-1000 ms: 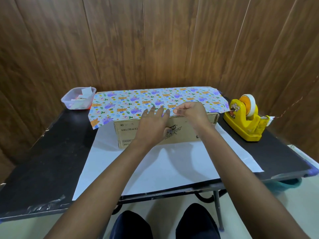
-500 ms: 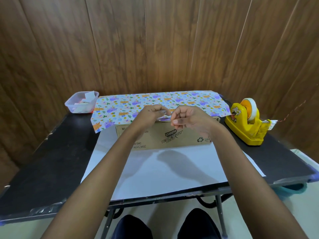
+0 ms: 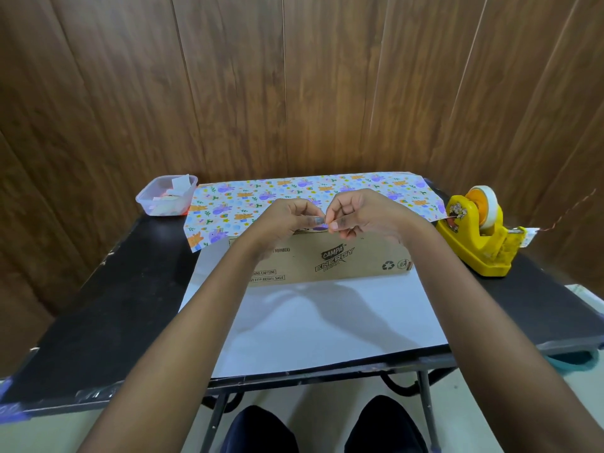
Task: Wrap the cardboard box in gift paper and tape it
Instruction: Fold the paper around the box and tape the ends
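A brown cardboard box (image 3: 330, 261) printed "CAMPA ENERGY" lies lengthwise mid-table. Gift paper (image 3: 228, 207) with purple and orange cartoon animals is folded over its top from behind. The paper's white underside (image 3: 327, 325) spreads on the table in front of the box. My left hand (image 3: 286, 217) and my right hand (image 3: 364, 212) meet just above the box's front top edge. Both pinch a small, nearly clear strip of tape (image 3: 322, 221) between thumb and fingertips. The paper's front edge is hidden behind my hands.
A yellow tape dispenser (image 3: 474, 238) with a white roll stands at the right of the box. A clear plastic tub (image 3: 166, 195) of paper scraps sits at the back left. The black table (image 3: 108, 305) stands against a wooden wall; my knees show below its front edge.
My left hand has lifted off the paper, where it lay flat, and now pinches the tape together with my right hand. The view has shifted slightly.
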